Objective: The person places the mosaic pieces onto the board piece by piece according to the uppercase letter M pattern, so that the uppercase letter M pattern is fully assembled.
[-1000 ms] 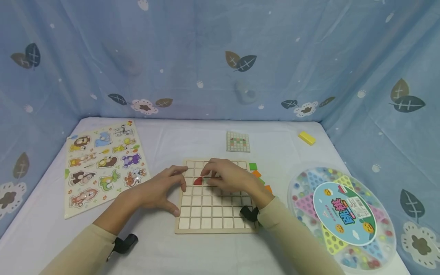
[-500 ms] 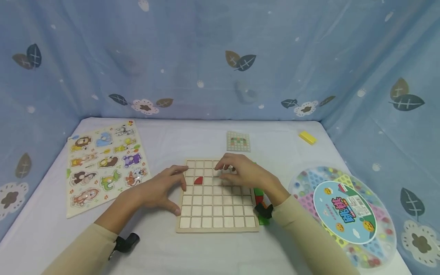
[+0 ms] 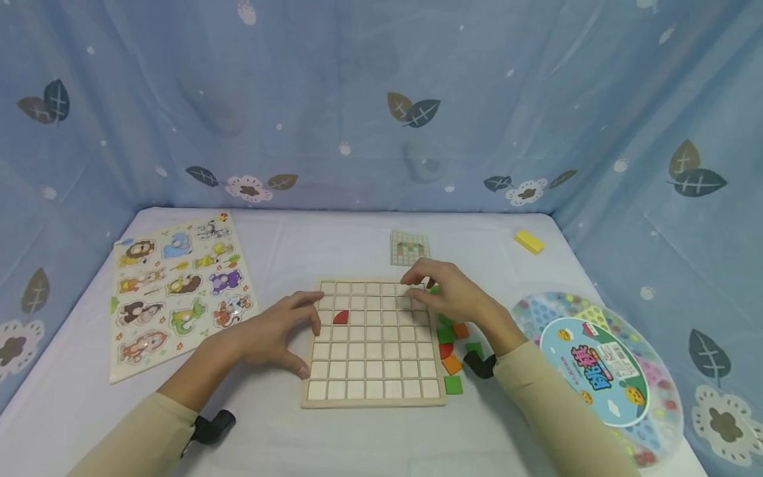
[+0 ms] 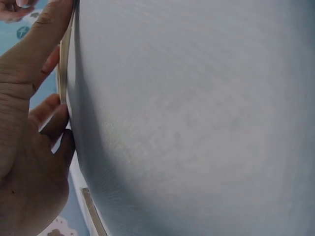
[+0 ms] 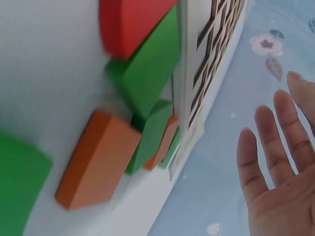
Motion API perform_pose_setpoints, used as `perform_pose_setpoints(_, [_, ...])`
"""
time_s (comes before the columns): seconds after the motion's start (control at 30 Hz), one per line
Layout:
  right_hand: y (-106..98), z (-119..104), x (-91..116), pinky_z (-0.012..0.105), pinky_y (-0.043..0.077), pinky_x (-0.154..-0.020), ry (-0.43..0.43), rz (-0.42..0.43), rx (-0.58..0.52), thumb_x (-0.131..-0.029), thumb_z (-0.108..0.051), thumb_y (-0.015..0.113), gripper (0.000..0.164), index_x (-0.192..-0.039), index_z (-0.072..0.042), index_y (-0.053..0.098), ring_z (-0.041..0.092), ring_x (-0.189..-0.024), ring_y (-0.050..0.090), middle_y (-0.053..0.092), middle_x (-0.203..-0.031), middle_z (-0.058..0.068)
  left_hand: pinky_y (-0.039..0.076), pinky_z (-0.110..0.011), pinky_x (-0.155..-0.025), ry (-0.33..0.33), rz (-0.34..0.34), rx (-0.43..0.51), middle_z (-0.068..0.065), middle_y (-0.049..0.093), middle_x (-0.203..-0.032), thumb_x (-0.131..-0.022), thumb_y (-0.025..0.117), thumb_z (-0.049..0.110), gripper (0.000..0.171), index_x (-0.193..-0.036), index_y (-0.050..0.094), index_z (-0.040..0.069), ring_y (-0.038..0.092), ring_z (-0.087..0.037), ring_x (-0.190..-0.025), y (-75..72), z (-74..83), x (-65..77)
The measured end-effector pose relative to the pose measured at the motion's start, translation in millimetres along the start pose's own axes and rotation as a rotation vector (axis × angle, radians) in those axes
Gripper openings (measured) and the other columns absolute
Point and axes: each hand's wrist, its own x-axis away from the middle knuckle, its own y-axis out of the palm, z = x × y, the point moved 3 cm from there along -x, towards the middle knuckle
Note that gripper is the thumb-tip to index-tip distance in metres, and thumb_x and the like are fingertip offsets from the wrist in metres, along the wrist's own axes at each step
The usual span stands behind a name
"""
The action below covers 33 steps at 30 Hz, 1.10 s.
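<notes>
A wooden grid board (image 3: 374,403) lies at the middle of the table. A red quarter-circle piece (image 3: 341,317) sits in one of its upper-left cells. My left hand (image 3: 271,334) rests along the board's left edge, fingers and thumb spread; the left wrist view shows the fingertips at the board's side. Above the upper right corner of the board is my right hand (image 3: 450,291), its fingers loosely bent and nothing held. Close to it lie loose wooden pieces: a green square (image 3: 453,385), an orange piece (image 5: 101,160), a red one (image 5: 133,24) and several others.
Behind the board is a small pattern card (image 3: 409,248). An animal knob puzzle (image 3: 203,285) lies at the left. A round marble game box (image 3: 596,371) takes up the right side, and a yellow block (image 3: 529,242) is at the back right.
My right hand has moved from beside the red quarter-circle piece rightward to the board's upper right corner, uncovering the loose pieces. My left hand stays at the left edge.
</notes>
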Motion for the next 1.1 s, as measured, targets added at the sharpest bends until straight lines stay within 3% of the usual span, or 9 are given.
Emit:
perform_pose_setpoints(0.3, [-8.9,19.4,6.8,0.041,0.056,-0.081,0.061,0.053,0.029,-0.093,-0.007,0.075,0.02,-0.112,-0.013,0.071,0.017,-0.101,0.065,0.069,-0.109,-0.002,0.033,-0.062,-0.116,0.009,0.0,0.006,-0.008,0.025,-0.168,-0.062,0.09,0.059,0.062,-0.109,0.058,0.033,0.027,-0.042,-0.151,1.3,-1.5,0.3])
perform_pose_setpoints(0.6, [-13.2,33.0,11.3,0.046,0.056,-0.081,0.081,0.07,0.018,-0.093,-0.006,0.074,0.02,-0.112,-0.013,0.07,0.02,-0.1,0.065,0.07,-0.109,-0.001,0.033,-0.062,-0.116,0.001,-0.007,0.002,-0.008,0.025,-0.168,-0.063,0.09,0.059,0.062,-0.109,0.058,0.033,0.028,-0.04,-0.151,0.6,-0.8,1.0])
perform_pose_setpoints(1.1, [-16.6,53.1,18.8,0.038,0.055,-0.078,0.202,-0.028,0.023,-0.091,-0.004,0.075,0.035,-0.124,-0.004,0.064,0.027,-0.098,0.063,0.065,-0.119,0.011,0.036,-0.059,-0.114,-0.002,-0.012,-0.014,-0.007,0.026,-0.168,-0.062,0.089,0.062,0.063,-0.109,0.058,0.034,0.033,-0.037,-0.148,0.4,-1.3,0.8])
